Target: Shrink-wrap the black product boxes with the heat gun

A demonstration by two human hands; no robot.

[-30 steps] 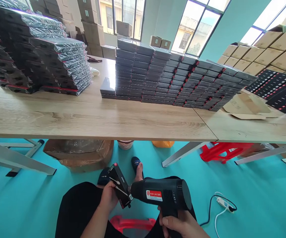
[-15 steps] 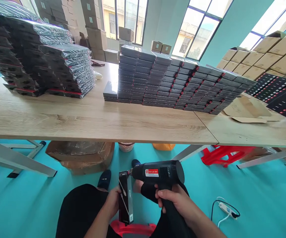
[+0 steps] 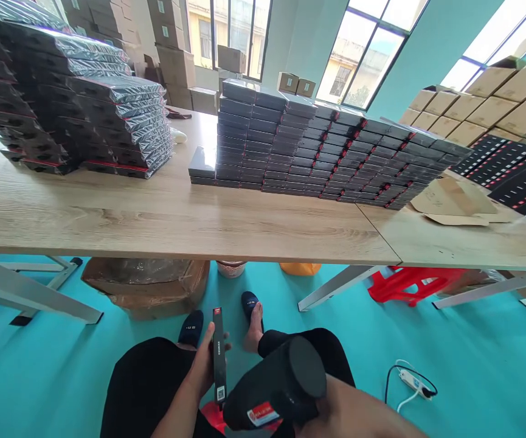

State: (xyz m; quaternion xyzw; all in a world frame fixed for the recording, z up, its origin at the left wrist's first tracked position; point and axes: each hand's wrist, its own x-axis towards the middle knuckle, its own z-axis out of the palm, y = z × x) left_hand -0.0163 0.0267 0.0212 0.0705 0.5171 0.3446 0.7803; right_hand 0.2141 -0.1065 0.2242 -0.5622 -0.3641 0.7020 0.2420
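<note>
Below the table edge, my left hand (image 3: 205, 364) holds a slim black box (image 3: 219, 359) upright between thumb and fingers, its narrow printed side facing up toward me. Just right of it is a black heat gun (image 3: 275, 383) with a red and white label, its round rear end turned up toward me. My right hand (image 3: 320, 413) is at the heat gun, mostly covered by its body, so its fingers are hidden. The gun's nozzle does not show.
On the wooden table (image 3: 162, 225) stand a wide stack of wrapped dark boxes (image 3: 290, 146) and a film-covered stack (image 3: 107, 121) at left. Flattened cardboard (image 3: 458, 201) lies at right. Below are a carton (image 3: 153, 286), a red stool (image 3: 408, 285) and a power strip (image 3: 413, 381).
The heat gun has swung down and away from the box, its rear now facing up. The box has turned from its broad face to its narrow side. My right hand has become mostly hidden.
</note>
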